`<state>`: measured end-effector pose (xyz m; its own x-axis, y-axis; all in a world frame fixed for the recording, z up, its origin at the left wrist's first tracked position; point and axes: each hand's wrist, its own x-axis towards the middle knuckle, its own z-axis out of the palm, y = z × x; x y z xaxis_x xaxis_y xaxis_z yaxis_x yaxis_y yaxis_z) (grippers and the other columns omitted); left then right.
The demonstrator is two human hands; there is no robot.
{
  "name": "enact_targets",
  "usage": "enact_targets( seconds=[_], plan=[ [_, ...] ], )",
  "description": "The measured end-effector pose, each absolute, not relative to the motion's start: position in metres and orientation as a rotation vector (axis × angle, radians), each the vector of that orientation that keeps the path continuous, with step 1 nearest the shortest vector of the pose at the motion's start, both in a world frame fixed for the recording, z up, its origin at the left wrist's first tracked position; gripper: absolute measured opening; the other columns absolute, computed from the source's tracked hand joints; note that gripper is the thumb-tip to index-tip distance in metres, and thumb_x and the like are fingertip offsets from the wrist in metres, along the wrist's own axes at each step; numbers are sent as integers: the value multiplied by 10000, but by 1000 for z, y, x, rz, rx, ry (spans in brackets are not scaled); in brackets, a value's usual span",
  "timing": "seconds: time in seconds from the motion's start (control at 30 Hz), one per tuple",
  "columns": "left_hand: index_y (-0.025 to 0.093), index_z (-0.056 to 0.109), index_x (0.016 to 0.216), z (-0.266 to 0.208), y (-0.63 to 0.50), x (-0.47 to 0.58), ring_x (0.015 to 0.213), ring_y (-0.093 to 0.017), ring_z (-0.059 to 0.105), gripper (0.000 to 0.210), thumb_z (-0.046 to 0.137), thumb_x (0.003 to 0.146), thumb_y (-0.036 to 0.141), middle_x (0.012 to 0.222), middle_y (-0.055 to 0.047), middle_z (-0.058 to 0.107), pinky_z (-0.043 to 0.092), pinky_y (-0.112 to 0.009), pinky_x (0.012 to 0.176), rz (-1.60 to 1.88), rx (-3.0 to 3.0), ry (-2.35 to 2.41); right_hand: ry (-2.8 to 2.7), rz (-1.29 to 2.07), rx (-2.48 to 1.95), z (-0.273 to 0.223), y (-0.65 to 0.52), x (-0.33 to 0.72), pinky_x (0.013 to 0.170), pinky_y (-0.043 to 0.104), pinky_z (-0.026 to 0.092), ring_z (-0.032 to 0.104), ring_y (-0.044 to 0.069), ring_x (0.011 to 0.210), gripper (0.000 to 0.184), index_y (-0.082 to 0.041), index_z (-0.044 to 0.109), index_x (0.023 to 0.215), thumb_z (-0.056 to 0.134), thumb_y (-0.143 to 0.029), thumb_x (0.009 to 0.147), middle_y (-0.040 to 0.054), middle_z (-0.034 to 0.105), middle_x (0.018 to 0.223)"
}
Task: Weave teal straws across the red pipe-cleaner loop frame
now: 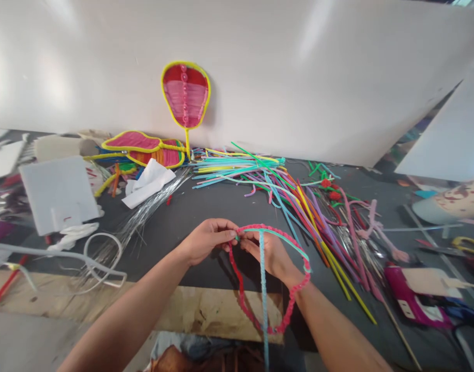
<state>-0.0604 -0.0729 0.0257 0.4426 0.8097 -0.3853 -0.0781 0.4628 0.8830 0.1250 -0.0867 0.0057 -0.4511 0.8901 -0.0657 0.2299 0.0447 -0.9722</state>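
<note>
My left hand (213, 240) pinches the upper left of a pink pipe-cleaner loop (289, 310), close to a small green bit. Fingers of my right hand (270, 253) meet it there, closed on the same edge from inside the loop. The loop is wrapped in red and pink fuzz and hangs over the table's front edge. A light blue pipe cleaner (263, 284) runs down across it and past its bottom. Along the top right of the rim lies a mint-green pipe cleaner (289, 238). What exactly my fingertips press together is partly hidden.
Behind my hands lie a pile of coloured pipe cleaners (237, 168) and a bundle of thin wires (151, 199). A yellow-rimmed pink paddle shape (185, 95) leans on the white board. Rightward are a magenta glue gun (411, 299) and scissors (461, 248); white cards (58, 194) lie left.
</note>
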Motion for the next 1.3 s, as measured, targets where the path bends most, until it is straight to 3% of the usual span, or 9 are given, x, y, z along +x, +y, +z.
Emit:
enact_targets(
  seconds=[0.2,0.4,0.7,0.87,0.97,1.13,1.3],
  plan=[
    [112,663,896,27,-72,-65,611,-106,611,319,734,695,349,759,-72,680,489,-214,603,574,868,829,-1786,1371,-1208,7,-86,119,729,317,506,627,177,742,207,-219,674,805,505,-331,846,7,672,770],
    [123,645,871,26,-72,-64,771,-151,628,265,693,746,351,887,-88,666,522,-242,650,572,1001,797,-1866,1256,-1290,-9,-89,126,762,326,489,641,198,816,239,-249,680,890,499,-402,865,10,698,846],
    [128,616,871,24,-71,-65,695,-137,633,257,645,783,367,762,-37,633,527,-236,598,602,1122,882,-1656,1370,-1277,-3,-77,140,809,341,498,648,193,841,240,-252,685,913,521,-417,853,11,701,904],
    [124,618,880,25,-71,-66,692,-143,638,280,643,775,382,761,-47,650,532,-241,600,601,1145,914,-1138,1512,-1160,13,-68,177,829,366,505,656,208,895,394,-189,650,996,508,-525,846,81,704,919],
    [127,626,898,25,-71,-66,673,-131,631,274,627,786,378,768,-45,656,533,-236,594,599,1184,933,-1303,1509,-1172,39,-69,189,845,371,501,648,217,941,439,-200,660,998,476,-569,850,86,703,967],
    [127,645,889,29,-72,-67,634,-105,604,253,605,800,361,762,-37,654,530,-221,595,616,1254,948,-2129,1080,-1361,90,-74,172,885,330,469,617,214,1021,332,-256,656,1083,541,-464,850,37,676,1104],
    [123,651,905,34,-77,-67,675,-127,616,260,607,797,355,764,-45,655,538,-229,590,635,1245,925,-2550,576,-1342,106,-70,145,760,299,471,643,217,924,253,-264,688,1019,526,-392,872,28,706,1002]
  ],
)
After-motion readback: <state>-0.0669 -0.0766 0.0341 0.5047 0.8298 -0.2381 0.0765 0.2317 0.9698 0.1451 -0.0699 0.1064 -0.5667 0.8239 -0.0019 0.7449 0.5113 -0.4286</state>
